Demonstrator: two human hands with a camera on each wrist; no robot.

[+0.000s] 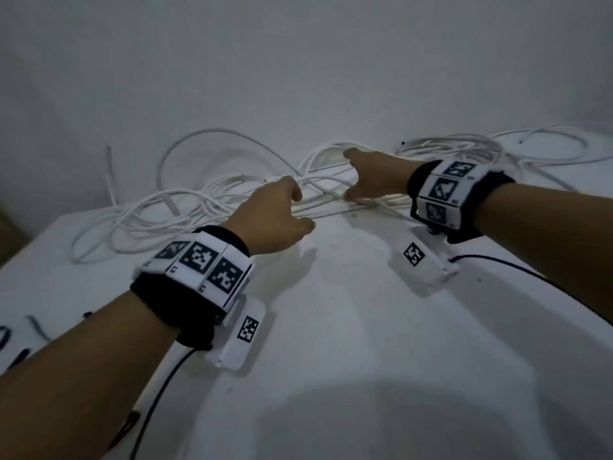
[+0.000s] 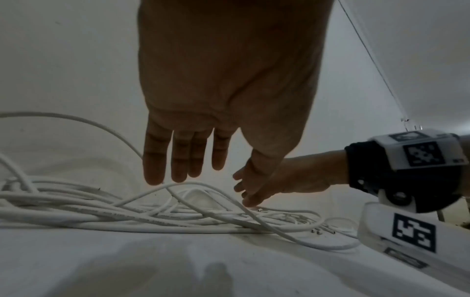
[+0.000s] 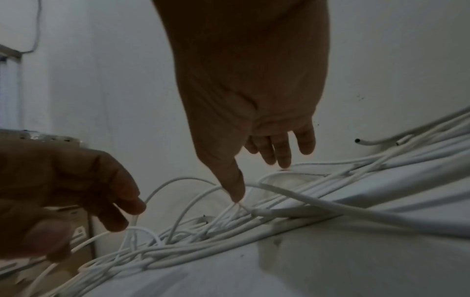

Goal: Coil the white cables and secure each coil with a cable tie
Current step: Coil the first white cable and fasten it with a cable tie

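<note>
A loose tangle of white cables [image 1: 205, 207] sprawls across the back of the white table [image 1: 348, 327], against the wall. My left hand [image 1: 298, 209] hovers over the middle of the tangle with its fingers [image 2: 178, 170] straight and nothing in them. My right hand [image 1: 353, 175] is spread wide just to the right. Its thumb tip [image 3: 236, 197] rests on a thin cable [image 3: 279, 213], and the other fingers hang above the strands. Neither hand grips a cable. In the right wrist view my left hand [image 3: 114, 211] sits close to a raised loop.
More white cable [image 1: 464, 147] lies bunched at the back right, with cut ends showing. Several thin dark strips [image 1: 33, 327] lie at the table's left edge. Black leads [image 1: 530, 273] run from the wrist cameras. The wall [image 1: 298, 61] stands right behind the cables.
</note>
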